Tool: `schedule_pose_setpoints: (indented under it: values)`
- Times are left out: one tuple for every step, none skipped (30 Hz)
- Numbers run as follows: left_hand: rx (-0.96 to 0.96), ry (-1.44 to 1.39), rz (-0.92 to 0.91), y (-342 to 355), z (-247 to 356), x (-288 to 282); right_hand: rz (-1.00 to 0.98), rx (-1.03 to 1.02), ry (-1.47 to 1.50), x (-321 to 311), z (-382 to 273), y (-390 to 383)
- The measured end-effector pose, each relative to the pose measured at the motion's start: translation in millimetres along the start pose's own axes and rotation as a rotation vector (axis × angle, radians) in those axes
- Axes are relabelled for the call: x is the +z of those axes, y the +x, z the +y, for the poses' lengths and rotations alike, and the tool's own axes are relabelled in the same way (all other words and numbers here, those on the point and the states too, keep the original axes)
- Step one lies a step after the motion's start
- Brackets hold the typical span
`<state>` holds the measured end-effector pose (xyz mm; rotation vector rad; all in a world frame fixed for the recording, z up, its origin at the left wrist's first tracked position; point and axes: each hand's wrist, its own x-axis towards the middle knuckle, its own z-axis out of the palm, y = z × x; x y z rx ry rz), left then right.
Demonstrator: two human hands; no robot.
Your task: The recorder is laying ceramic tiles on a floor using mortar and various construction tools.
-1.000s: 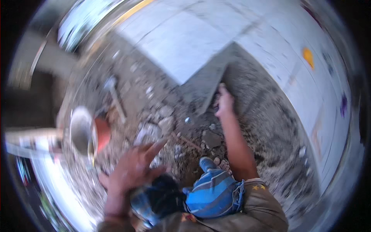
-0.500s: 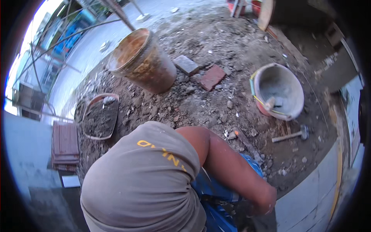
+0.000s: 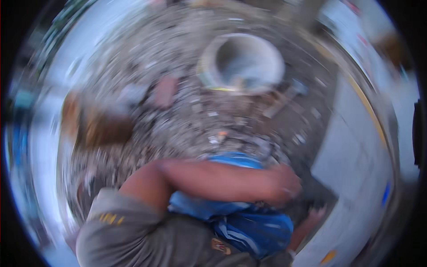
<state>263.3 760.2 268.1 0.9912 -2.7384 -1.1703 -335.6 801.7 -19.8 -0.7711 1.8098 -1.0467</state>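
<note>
My bare left arm (image 3: 209,178) reaches across from the grey sleeve on the left, over the blue shorts (image 3: 255,227). At its end my left hand (image 3: 287,184) is above rubble beside the knee, its fingers smeared by motion. Whether it holds anything cannot be made out. Right of the shorts, a bare limb (image 3: 313,216) ends low over dark ground; blur leaves unclear whether this is my right hand or a foot. Beyond the left arm stands a pale bucket (image 3: 209,66) with a grey interior. A hammer (image 3: 282,102) lies on the soil near it.
Rough soil and rubble (image 3: 178,129) spread around me. A reddish brick (image 3: 166,92) and a pale block (image 3: 133,93) lie left of the bucket. A large brown-stained bucket (image 3: 104,127) is blurred at the left. Pale slabs (image 3: 356,173) run along the right.
The view has swung right, so the buckets, bricks and hammer sit farther left in it. My left arm now lies more level across the picture, and the blue shorts show more fully.
</note>
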Motion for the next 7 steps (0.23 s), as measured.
schedule_pose_setpoints:
  values:
    - [0.031,-0.077,0.067,-10.5,-4.6,0.1,0.339,0.135,0.264,-37.5,-13.2,4.3]
    - [-0.095,-0.043,0.017,-31.7,-14.6,3.4,0.516,0.454,0.464,82.9,-35.6,3.4]
    - [-0.223,-0.009,0.037,-56.7,-12.0,-9.8,0.346,0.383,0.53,163.9,-83.2,-29.4]
    - [-0.162,0.01,0.007,-50.6,-8.8,-15.7,0.41,0.373,0.562,144.7,-84.3,-48.3]
    - [-0.145,0.03,-0.045,-45.0,-4.4,-18.5,0.38,0.367,0.606,126.0,-77.3,-53.2]
    - [-0.128,0.045,-0.094,-37.0,0.1,-16.8,0.35,0.357,0.642,96.4,-64.1,-47.8]
    - [-0.153,0.043,-0.102,-40.0,6.5,-13.0,0.332,0.377,0.642,99.4,-54.8,-48.0]
